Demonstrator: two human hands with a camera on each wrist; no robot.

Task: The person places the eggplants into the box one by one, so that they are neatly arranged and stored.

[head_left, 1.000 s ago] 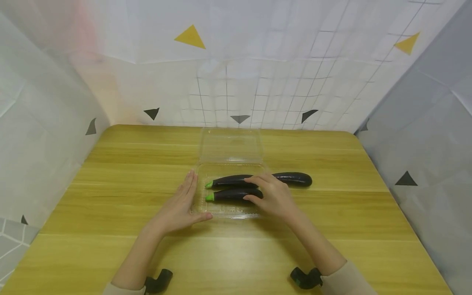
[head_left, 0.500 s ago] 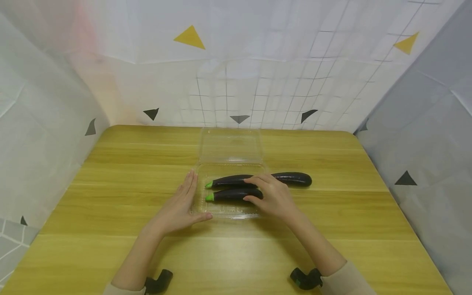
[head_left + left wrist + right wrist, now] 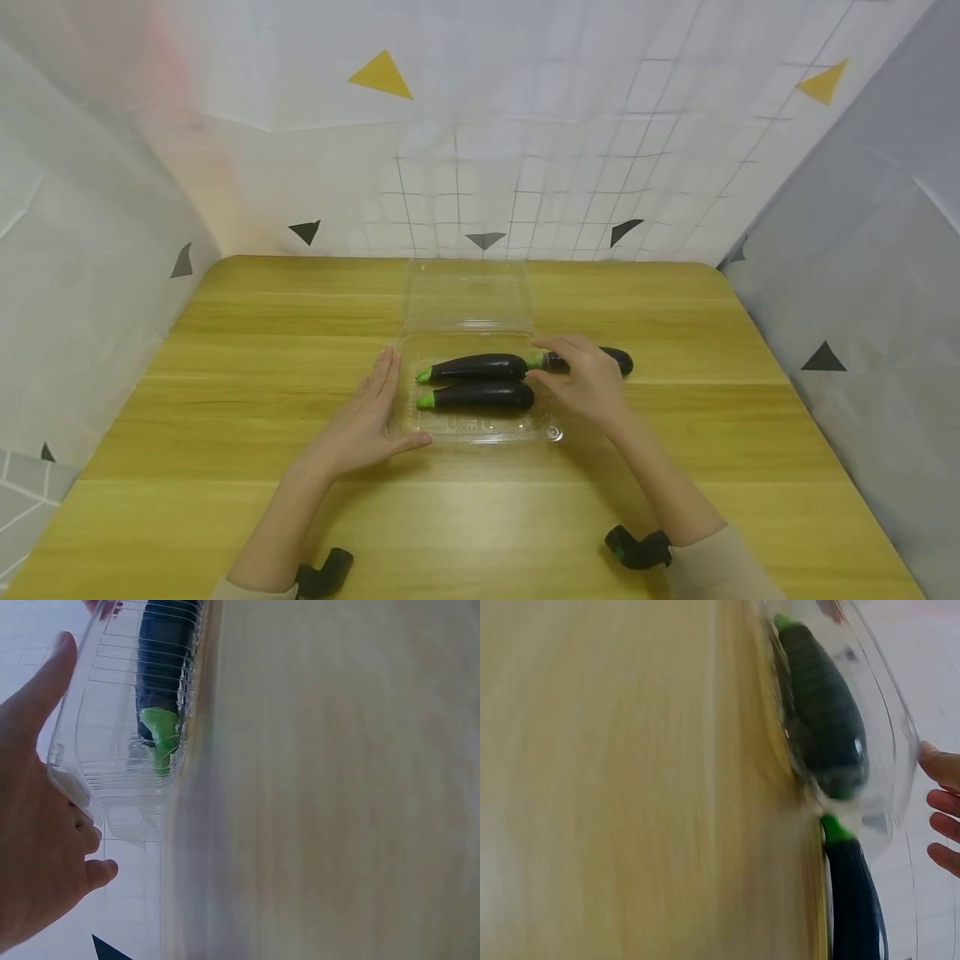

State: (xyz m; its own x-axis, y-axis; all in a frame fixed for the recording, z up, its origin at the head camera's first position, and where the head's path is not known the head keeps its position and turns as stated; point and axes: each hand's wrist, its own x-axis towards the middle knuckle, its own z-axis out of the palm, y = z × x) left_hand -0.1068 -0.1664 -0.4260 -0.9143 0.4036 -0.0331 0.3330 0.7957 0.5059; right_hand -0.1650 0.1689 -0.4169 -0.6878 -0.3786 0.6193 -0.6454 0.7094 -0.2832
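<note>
Two dark eggplants with green stems lie side by side in a clear plastic clamshell box: a rear eggplant and a front eggplant. Just right of the box, a third eggplant rests on the table, partly hidden behind my right hand. That hand's thumb and fingers are spread apart at the box's right edge; in the right wrist view its fingertips hold nothing. My left hand rests along the box's left side, fingers straight, thumb at its front rim.
The box's clear lid lies folded back toward the rear wall. A wooden table extends around the box, with white sheet walls at the back and sides. Black wrist mounts show below both forearms.
My right hand has let go of the eggplants in the box and moved right, over the third eggplant's stem end. My left hand stays in place.
</note>
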